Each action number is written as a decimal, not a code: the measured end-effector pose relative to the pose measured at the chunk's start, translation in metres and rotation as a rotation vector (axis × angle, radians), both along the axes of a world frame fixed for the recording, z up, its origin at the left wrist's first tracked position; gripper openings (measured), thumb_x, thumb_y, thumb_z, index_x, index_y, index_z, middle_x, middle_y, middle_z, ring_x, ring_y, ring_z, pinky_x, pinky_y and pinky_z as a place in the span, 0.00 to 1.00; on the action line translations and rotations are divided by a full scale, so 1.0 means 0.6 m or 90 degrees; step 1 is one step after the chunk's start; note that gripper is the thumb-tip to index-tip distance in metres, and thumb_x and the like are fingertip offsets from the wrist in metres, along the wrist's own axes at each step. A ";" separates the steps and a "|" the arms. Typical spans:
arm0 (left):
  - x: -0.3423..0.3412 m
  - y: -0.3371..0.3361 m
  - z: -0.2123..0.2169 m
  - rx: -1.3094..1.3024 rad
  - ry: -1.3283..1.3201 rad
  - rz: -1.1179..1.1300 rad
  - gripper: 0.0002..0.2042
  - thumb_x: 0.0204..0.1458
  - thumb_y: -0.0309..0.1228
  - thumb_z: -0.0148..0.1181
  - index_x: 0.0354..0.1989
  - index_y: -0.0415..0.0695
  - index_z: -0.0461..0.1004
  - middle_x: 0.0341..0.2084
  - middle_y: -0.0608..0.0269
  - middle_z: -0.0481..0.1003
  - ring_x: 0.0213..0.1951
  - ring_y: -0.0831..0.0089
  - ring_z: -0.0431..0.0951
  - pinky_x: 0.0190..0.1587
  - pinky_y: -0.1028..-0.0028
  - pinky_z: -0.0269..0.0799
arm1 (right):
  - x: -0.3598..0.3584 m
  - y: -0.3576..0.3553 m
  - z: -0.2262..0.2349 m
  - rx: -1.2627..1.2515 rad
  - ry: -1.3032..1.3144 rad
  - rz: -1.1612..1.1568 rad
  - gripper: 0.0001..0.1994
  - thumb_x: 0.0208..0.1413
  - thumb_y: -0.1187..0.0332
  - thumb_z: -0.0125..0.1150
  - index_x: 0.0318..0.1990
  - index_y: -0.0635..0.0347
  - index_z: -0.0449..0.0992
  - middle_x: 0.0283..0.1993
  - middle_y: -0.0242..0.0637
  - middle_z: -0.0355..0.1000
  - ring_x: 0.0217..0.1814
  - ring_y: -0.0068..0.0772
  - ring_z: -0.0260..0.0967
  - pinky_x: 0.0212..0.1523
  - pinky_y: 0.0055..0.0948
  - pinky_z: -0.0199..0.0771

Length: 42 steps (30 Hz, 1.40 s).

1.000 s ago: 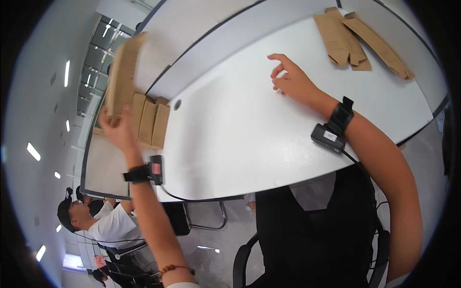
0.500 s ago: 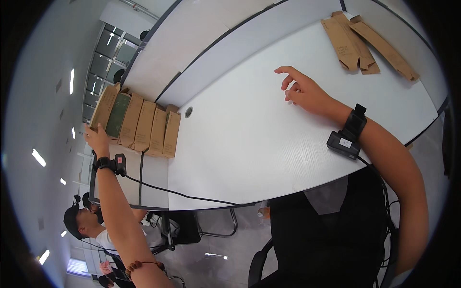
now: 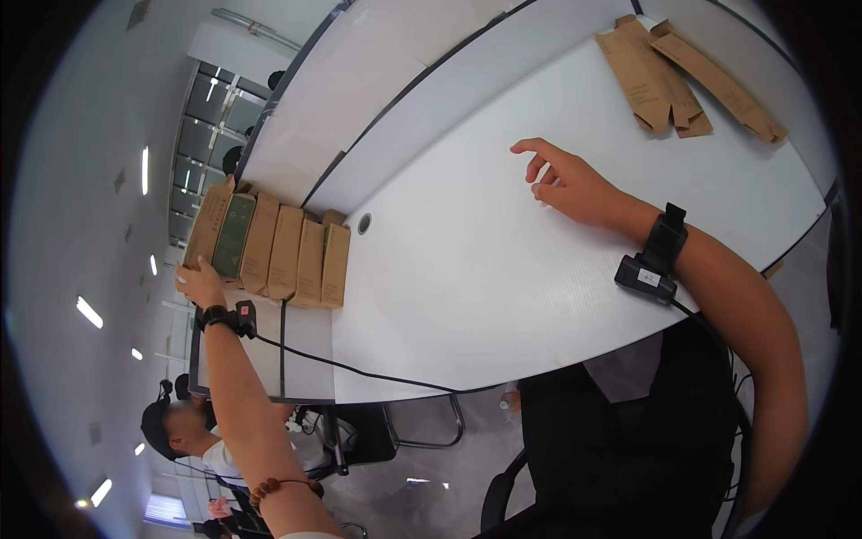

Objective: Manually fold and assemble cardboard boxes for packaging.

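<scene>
Hands at opposite ends of the bench

Left hand (image 3: 202, 280) reaches far out to the left end of the white bench (image 3: 467, 269). Fingers rest against the near end of the outermost box in a row of brown cardboard boxes (image 3: 269, 244); the box touched has a dark green face (image 3: 233, 235). Fingers look spread flat on the box end rather than closed round it; no pinch is visible. The boxes stand side by side, touching one another, in a row running along the bench's left portion. A round grommet hole (image 3: 364, 223) sits just beside the rightmost box.

Right hand (image 3: 561, 180) is open and holds nothing, fingers loosely curled and apart, low over the bare middle of the bench; whether the fingertips touch the surface cannot be told.

Both wrists wear a black strap with a small black unit: left (image 3: 235, 317), right (image 3: 654, 260). A black cable (image 3: 359, 368) runs from the left unit across the bench's near edge.

Flat brown cardboard sleeves (image 3: 673, 76) lie overlapping at the far right of the bench, well apart from both hands.

Another person (image 3: 184, 431) sits below the left end of the bench.
</scene>
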State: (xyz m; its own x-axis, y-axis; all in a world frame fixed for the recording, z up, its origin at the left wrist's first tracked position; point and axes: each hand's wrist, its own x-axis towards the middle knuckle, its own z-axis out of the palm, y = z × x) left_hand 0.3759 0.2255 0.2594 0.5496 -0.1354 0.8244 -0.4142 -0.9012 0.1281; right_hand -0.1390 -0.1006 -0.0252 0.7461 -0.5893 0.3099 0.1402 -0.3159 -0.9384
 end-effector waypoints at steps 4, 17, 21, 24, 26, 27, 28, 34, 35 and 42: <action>-0.095 -0.039 -0.018 -0.043 -0.132 0.064 0.35 0.61 0.46 0.56 0.73 0.47 0.52 0.69 0.35 0.50 0.69 0.41 0.54 0.68 0.49 0.56 | -0.007 0.003 0.001 -0.198 -0.051 -0.130 0.28 0.54 0.77 0.55 0.65 0.55 0.63 0.44 0.39 0.67 0.46 0.36 0.68 0.48 0.35 0.70; -0.532 -0.274 -0.433 -0.159 0.260 -0.706 0.29 0.54 0.25 0.62 0.66 0.43 0.61 0.59 0.52 0.63 0.54 0.60 0.69 0.51 0.64 0.71 | -0.097 -0.152 -0.014 -0.381 0.610 -0.806 0.39 0.50 0.52 0.67 0.68 0.57 0.61 0.63 0.55 0.67 0.65 0.61 0.64 0.60 0.61 0.63; -0.611 -0.326 -0.458 -0.137 0.539 -0.767 0.29 0.57 0.35 0.63 0.66 0.42 0.62 0.60 0.47 0.66 0.56 0.57 0.70 0.52 0.63 0.71 | -0.076 -0.116 0.025 -0.367 0.512 -0.478 0.38 0.50 0.45 0.68 0.63 0.62 0.67 0.51 0.54 0.77 0.54 0.53 0.75 0.53 0.48 0.74; -0.625 -0.376 -0.464 -0.129 0.561 -0.756 0.31 0.59 0.43 0.61 0.67 0.41 0.63 0.60 0.43 0.69 0.57 0.55 0.71 0.53 0.60 0.71 | -0.033 -0.089 -0.005 -0.158 0.059 -0.116 0.36 0.54 0.51 0.67 0.65 0.64 0.64 0.47 0.54 0.77 0.48 0.50 0.76 0.50 0.36 0.74; -0.617 -0.399 -0.481 -0.108 0.578 -0.751 0.32 0.59 0.46 0.61 0.67 0.40 0.62 0.59 0.41 0.70 0.57 0.53 0.71 0.55 0.58 0.71 | -0.009 -0.070 -0.014 -0.357 0.058 -0.294 0.31 0.53 0.56 0.64 0.60 0.66 0.67 0.48 0.56 0.75 0.53 0.53 0.73 0.51 0.42 0.74; -0.605 -0.407 -0.493 -0.102 0.572 -0.772 0.33 0.59 0.45 0.61 0.67 0.39 0.62 0.58 0.42 0.70 0.56 0.52 0.72 0.56 0.58 0.70 | -0.002 -0.065 -0.010 -0.356 0.064 -0.300 0.31 0.53 0.56 0.64 0.60 0.66 0.67 0.48 0.56 0.75 0.53 0.53 0.73 0.51 0.42 0.74; -0.591 -0.414 -0.503 -0.096 0.566 -0.792 0.33 0.59 0.45 0.61 0.67 0.38 0.62 0.58 0.43 0.71 0.56 0.51 0.72 0.56 0.58 0.70 | 0.004 -0.061 -0.006 -0.404 0.162 -0.447 0.29 0.53 0.58 0.64 0.58 0.66 0.69 0.48 0.55 0.75 0.54 0.51 0.72 0.52 0.42 0.73; -0.603 -0.402 -0.479 0.024 0.448 -0.663 0.46 0.47 0.47 0.72 0.72 0.40 0.56 0.70 0.42 0.53 0.66 0.53 0.60 0.62 0.59 0.64 | -0.029 -0.083 -0.019 -0.508 0.386 -0.422 0.33 0.54 0.52 0.64 0.62 0.65 0.65 0.51 0.53 0.72 0.55 0.54 0.69 0.54 0.46 0.71; -0.596 -0.401 -0.476 0.079 0.391 -0.676 0.47 0.47 0.47 0.73 0.72 0.40 0.55 0.70 0.42 0.52 0.68 0.51 0.57 0.64 0.58 0.63 | -0.029 -0.076 -0.008 -0.509 0.380 -0.304 0.35 0.53 0.52 0.64 0.63 0.65 0.65 0.50 0.53 0.72 0.54 0.54 0.69 0.54 0.45 0.71; -0.554 -0.407 -0.463 0.308 0.466 -0.711 0.57 0.36 0.58 0.74 0.71 0.34 0.55 0.60 0.39 0.69 0.63 0.47 0.68 0.64 0.52 0.64 | 0.004 -0.014 -0.006 -0.140 0.055 0.156 0.29 0.61 0.58 0.60 0.66 0.63 0.62 0.48 0.45 0.75 0.51 0.42 0.74 0.51 0.36 0.73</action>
State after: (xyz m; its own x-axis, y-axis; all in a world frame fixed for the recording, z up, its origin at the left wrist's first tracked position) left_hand 0.0436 -0.0185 -0.0183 0.2438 -0.9577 0.1527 -0.9016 -0.1658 0.3995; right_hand -0.1366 -0.1089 -0.0288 0.8864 -0.3160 0.3383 0.1591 -0.4784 -0.8636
